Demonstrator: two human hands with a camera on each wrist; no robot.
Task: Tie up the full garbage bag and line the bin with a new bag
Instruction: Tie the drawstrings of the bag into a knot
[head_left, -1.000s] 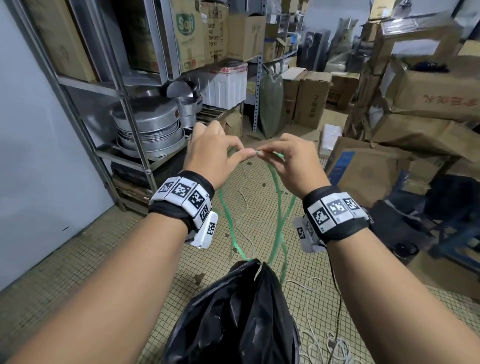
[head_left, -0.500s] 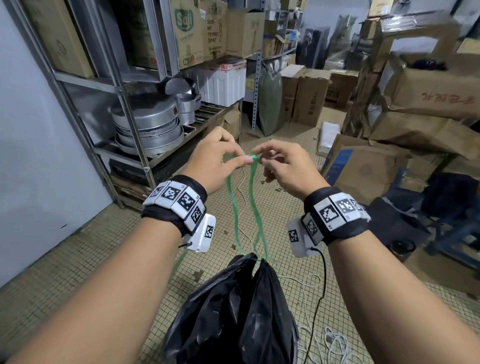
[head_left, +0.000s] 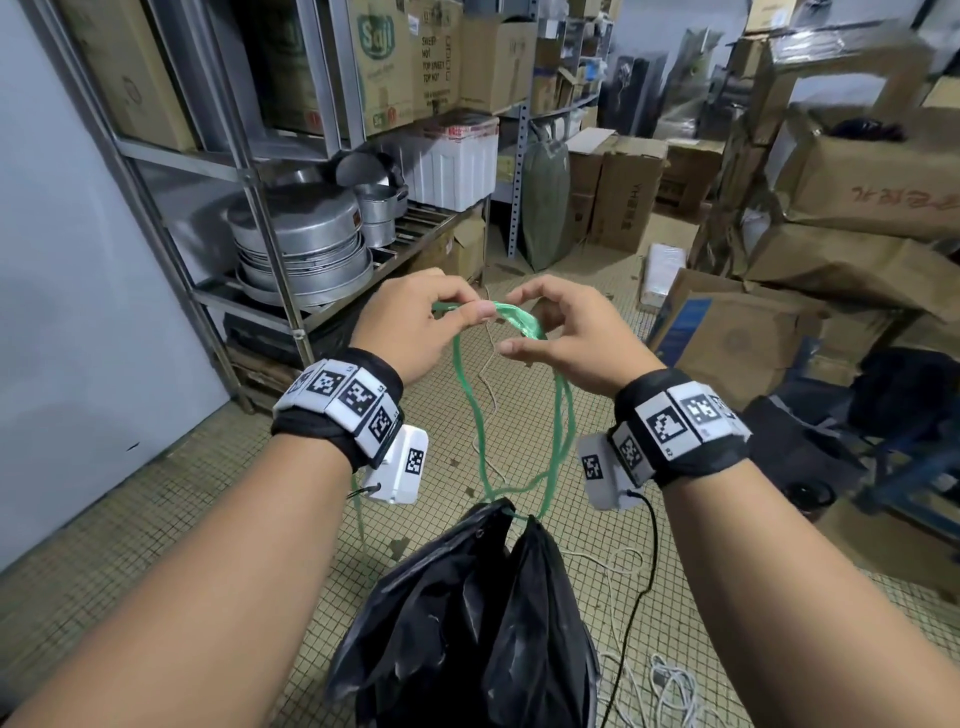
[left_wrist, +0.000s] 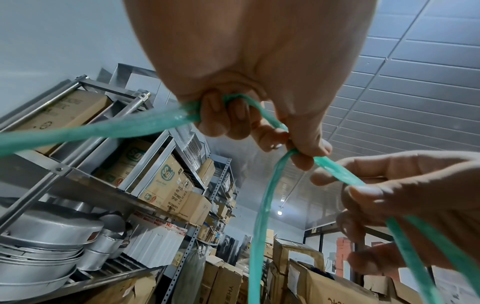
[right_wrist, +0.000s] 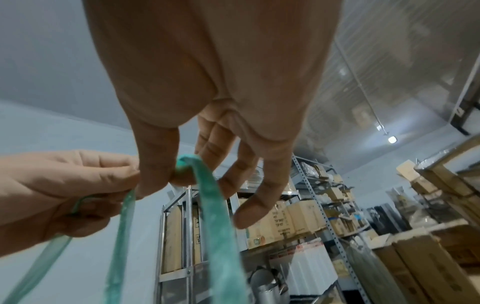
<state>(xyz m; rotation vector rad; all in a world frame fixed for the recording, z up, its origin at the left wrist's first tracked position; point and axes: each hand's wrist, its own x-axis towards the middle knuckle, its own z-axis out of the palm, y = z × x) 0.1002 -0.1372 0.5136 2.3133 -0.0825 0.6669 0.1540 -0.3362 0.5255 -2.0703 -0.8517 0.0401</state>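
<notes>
A full black garbage bag (head_left: 467, 613) stands low in the middle of the head view, its neck gathered. A green plastic string (head_left: 566, 426) rises from the neck in loose loops to both hands. My left hand (head_left: 467, 306) pinches the string between thumb and forefinger, and its other fingers curl round another strand (left_wrist: 267, 195). My right hand (head_left: 519, 327) is just to the right of it, fingers arched. The string (right_wrist: 215, 205) is caught between the thumb and forefinger of the right hand (right_wrist: 182, 172), and the other fingers are spread. No bin is in view.
A metal rack (head_left: 280, 291) with stacked pans (head_left: 301, 244) and cartons stands to the left. Cardboard boxes (head_left: 727, 338) pile up on the right and at the back. White cables (head_left: 670, 686) lie on the tiled floor beside the bag. A grey wall (head_left: 78, 312) closes the left side.
Both hands have dropped a little and drawn slightly apart. The right hand's fingers have spread out, and the string between the hands now hangs in a wider loop.
</notes>
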